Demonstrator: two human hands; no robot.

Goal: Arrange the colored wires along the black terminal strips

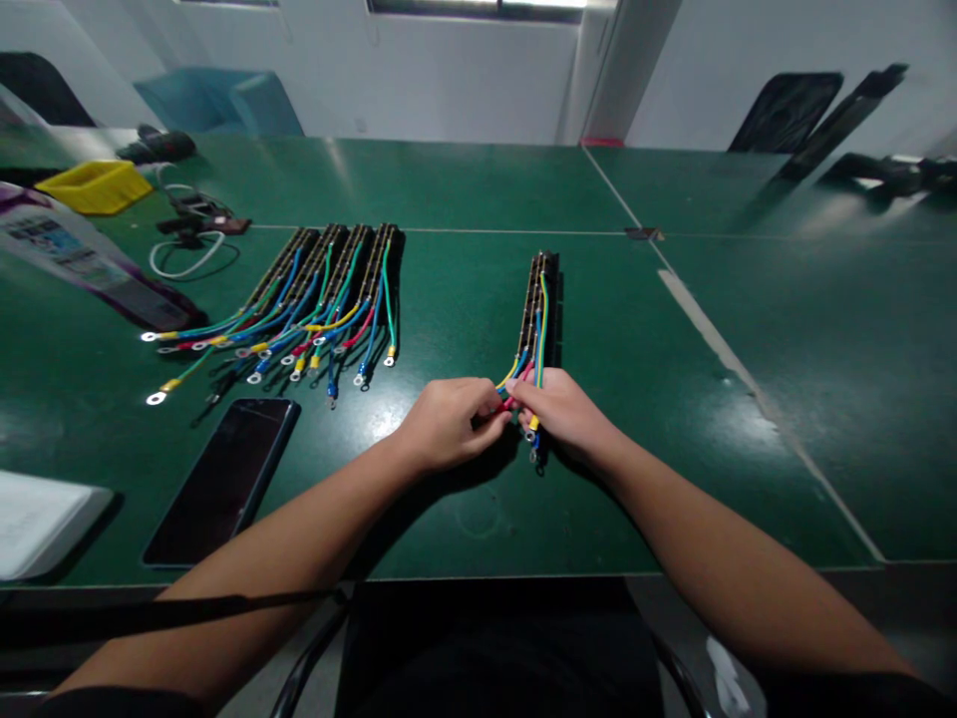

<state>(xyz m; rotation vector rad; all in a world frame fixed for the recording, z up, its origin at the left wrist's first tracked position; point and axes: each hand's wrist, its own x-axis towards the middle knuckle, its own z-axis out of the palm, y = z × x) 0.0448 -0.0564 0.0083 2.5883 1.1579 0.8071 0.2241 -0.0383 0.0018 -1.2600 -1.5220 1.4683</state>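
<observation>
A long black terminal strip (531, 299) lies on the green table in front of me, with coloured wires running along it toward me. My left hand (458, 419) pinches the red and yellow wires (508, 379) near their ends. My right hand (562, 409) closes around the blue and green-yellow wires (539, 344) just below the strip. Ring-shaped metal lugs (532, 435) hang out beneath my right fingers. The fingertips of both hands nearly meet, and the wire ends between them are partly hidden.
Several similar wired strips (340, 264) lie side by side to the left, their lugs fanned toward me. A phone (222, 484), a white box (46, 524), a purple-white package (82, 254) and a yellow bin (97, 187) are farther left. Pale tape (707, 327) marks the table at right.
</observation>
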